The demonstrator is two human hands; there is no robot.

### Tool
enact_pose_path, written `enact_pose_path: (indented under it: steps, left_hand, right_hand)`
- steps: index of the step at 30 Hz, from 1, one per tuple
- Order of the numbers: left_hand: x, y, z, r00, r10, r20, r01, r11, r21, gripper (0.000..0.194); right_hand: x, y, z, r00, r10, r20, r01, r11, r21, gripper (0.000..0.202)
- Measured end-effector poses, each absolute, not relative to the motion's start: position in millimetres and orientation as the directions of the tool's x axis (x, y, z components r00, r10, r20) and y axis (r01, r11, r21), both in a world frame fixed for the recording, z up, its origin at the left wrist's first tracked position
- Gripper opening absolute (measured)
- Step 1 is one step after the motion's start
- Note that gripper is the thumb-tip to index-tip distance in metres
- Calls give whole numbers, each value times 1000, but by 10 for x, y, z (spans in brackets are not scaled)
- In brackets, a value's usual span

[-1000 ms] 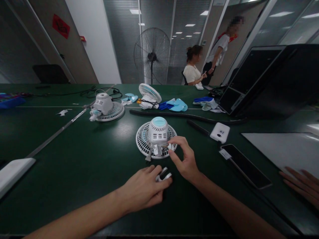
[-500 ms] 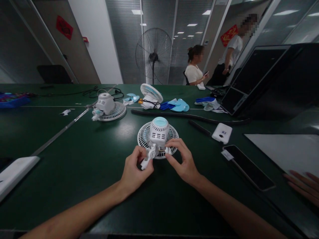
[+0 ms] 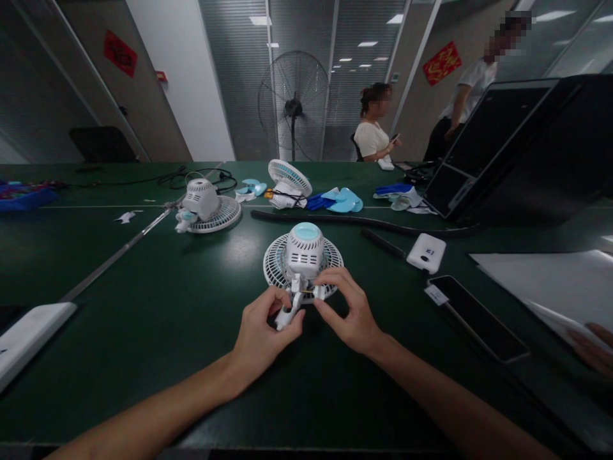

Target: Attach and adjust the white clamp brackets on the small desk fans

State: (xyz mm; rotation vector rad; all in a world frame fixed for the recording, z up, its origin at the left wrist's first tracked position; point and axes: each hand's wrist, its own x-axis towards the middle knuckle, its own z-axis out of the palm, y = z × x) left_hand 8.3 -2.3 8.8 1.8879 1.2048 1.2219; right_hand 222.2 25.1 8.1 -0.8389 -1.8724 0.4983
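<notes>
A small white fan (image 3: 305,250) with a light blue cap lies grille-down on the green table in front of me. My left hand (image 3: 258,329) is closed on a white plastic bracket (image 3: 286,315) at the near side of the motor housing. Between the thumb and fingers of my right hand (image 3: 353,314) is a small white knob (image 3: 318,292). A thin brass-coloured rod (image 3: 307,292) runs between the knob and the bracket side. My fingertips cover parts of both pieces, and whether the bracket is joined to the fan I cannot tell.
Behind stand two more small fans (image 3: 201,199) (image 3: 290,182), with light blue blades (image 3: 345,200) and a black tube (image 3: 335,219). Rightward lie a white power bank (image 3: 426,253), a phone (image 3: 479,318) and another person's blurred hand (image 3: 594,345). Two people are in the background.
My left hand has shifted slightly right with the bracket, which is now closer to the knob. The other person's hand at the right has moved, and the standing person has moved right.
</notes>
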Motion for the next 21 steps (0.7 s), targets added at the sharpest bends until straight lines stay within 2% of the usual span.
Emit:
enact_pose_path:
  steps: [7, 10, 15, 21]
  left_hand:
    - [100, -102, 105, 219, 879, 423, 390, -476, 788, 11]
    - [116, -120, 91, 229, 874, 428, 399, -486, 778, 20]
    - [125, -92, 33, 184, 928, 324, 338, -369, 866, 37]
    - [133, -13, -9, 141, 965, 221, 144, -241, 960, 36]
  right_hand:
    - [2241, 257, 69, -252, 742, 621, 333, 669, -665, 21]
    - [2240, 264, 66, -266, 735, 624, 342, 677, -652, 21]
    - [2243, 265, 55, -262, 740, 619, 340, 671, -659, 22]
    - [2226, 252, 58, -277, 750, 601, 336, 661, -671, 21]
